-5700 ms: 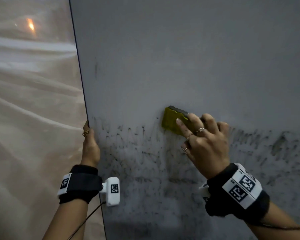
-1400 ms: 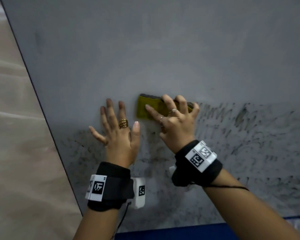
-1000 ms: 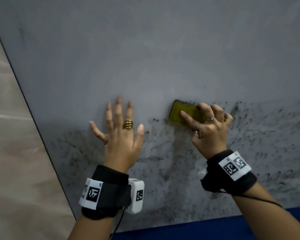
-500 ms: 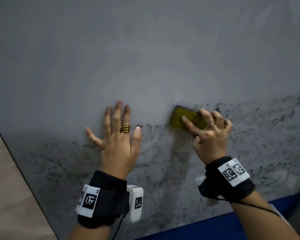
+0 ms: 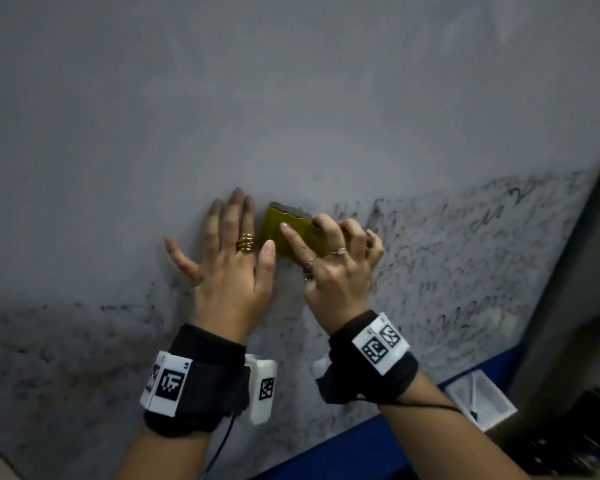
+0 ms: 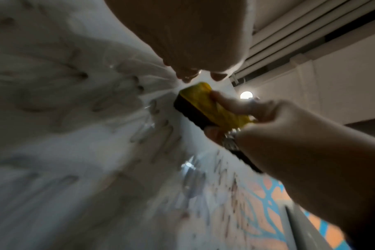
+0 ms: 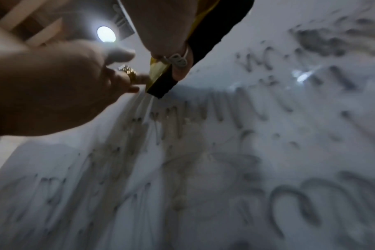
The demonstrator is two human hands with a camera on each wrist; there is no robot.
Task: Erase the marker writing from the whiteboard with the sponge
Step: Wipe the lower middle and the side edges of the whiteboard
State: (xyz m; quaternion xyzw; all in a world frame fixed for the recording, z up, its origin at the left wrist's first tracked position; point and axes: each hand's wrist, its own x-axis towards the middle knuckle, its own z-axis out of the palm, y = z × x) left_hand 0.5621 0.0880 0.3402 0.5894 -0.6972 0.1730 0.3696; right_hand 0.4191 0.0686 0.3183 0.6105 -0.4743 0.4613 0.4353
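A yellow sponge with a dark scrubbing side is pressed against the whiteboard. My right hand grips it, index finger laid across its yellow back and the other fingers curled over its right end. My left hand lies flat on the board just left of the sponge, fingers straight and spread, thumb close to the sponge's lower edge. Smeared black marker writing covers the board's lower band on both sides of the hands. The left wrist view shows the sponge in the right hand's fingers. Its dark edge meets the board in the right wrist view.
The upper board is wiped grey. A blue ledge runs under the board at the bottom right, with a white packet lying on it. A dark upright edge borders the board on the right.
The sponge and my right hand have slid left along the top of the writing, up against my left hand. The left hand stays flat on the board. The camera has swung right.
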